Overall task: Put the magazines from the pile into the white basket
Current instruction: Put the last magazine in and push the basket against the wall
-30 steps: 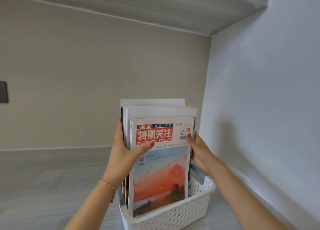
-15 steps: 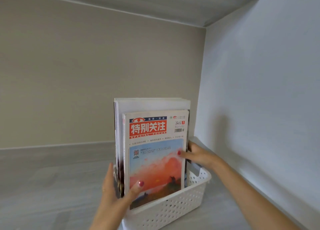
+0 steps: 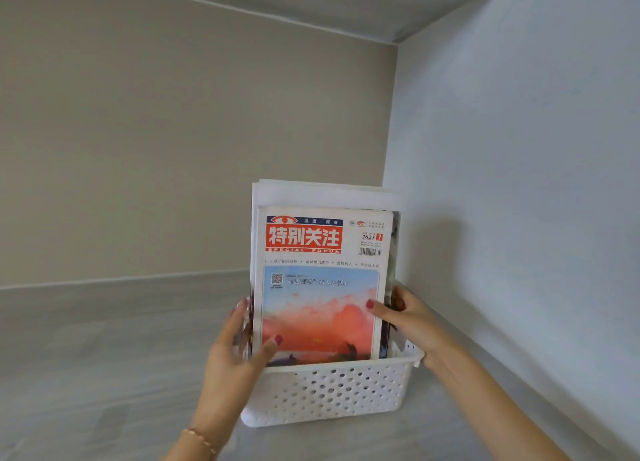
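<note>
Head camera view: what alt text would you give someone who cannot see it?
A stack of magazines stands upright in a white basket on a grey countertop in a wall corner. The left hand grips the stack's left edge and the right hand its right edge, thumbs on the front cover, with its red title block and orange sky.

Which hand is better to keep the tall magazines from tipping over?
Probably the right hand: it pinches the magazines higher up their edge. The left hand sits lower, near the white basket rim.
</note>
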